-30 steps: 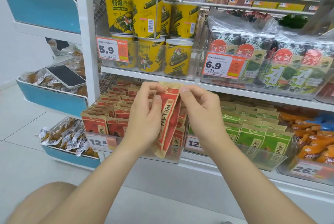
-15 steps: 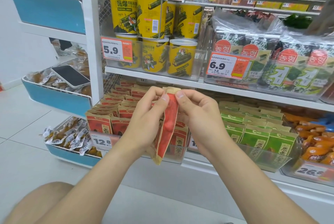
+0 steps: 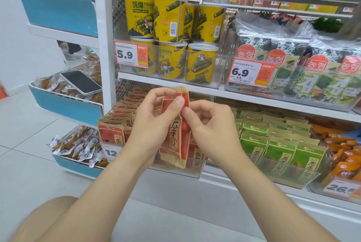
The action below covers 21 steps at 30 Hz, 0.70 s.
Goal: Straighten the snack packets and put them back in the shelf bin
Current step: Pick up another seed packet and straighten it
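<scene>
A red and tan snack packet (image 3: 174,140) hangs upright in front of the lower shelf, held at its top. My left hand (image 3: 150,124) grips its left side, thumb across the front. My right hand (image 3: 211,126) pinches its right edge with thumb and forefinger. Behind the hands stands a clear shelf bin (image 3: 193,171) with more red packets (image 3: 111,132) in rows, partly hidden by my hands.
Green packets (image 3: 277,144) fill the bin to the right, orange packets (image 3: 341,151) beyond. Yellow tubs (image 3: 168,20) and seaweed packs (image 3: 304,71) sit on the shelf above. A phone (image 3: 81,82) lies on a blue side rack (image 3: 66,105) at left. My knee (image 3: 45,220) is at bottom left.
The packet has turned from edge-on to show more of its front, and my right hand has slid lower along its right edge. The view has shifted a little.
</scene>
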Motion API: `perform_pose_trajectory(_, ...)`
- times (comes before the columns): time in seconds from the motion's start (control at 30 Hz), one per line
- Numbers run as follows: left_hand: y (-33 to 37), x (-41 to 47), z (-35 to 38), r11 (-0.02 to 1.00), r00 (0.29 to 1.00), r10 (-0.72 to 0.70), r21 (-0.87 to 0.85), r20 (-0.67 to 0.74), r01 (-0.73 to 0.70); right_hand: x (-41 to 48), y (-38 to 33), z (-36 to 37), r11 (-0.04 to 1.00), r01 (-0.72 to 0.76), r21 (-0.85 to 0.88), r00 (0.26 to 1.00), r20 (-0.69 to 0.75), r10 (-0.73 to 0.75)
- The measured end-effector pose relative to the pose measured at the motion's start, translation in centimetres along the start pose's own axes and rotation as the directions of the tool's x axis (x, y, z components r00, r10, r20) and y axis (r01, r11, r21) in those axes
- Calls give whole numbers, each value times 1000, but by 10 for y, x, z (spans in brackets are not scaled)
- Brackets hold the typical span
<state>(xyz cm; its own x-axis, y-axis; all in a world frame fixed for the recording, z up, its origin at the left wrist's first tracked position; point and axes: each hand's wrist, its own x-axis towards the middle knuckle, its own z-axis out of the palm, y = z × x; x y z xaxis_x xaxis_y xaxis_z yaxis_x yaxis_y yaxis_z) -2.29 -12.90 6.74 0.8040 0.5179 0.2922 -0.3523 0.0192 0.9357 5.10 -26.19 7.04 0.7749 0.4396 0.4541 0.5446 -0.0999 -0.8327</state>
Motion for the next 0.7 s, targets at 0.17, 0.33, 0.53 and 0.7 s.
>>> perform_pose_trajectory(0.17,4,-3,3,1000,996,-13,9,83,13,3,0,-8,992,-69,103,984,-157,84)
perform_pose_trajectory(0.33,1,-3,2,998,998,-47,50,34,45,0,-11,-11,919,-183,350,980,-11,199)
perform_pose_trajectory(0.53,0,1,-1,994,982,-103,22,-157,108,2,-9,-15,937,-328,119,943,107,317)
perform_pose_trajectory(0.7,9,1,-1,968,974,-227,-112,1,225,6,3,-12,959,-281,21,959,-16,281)
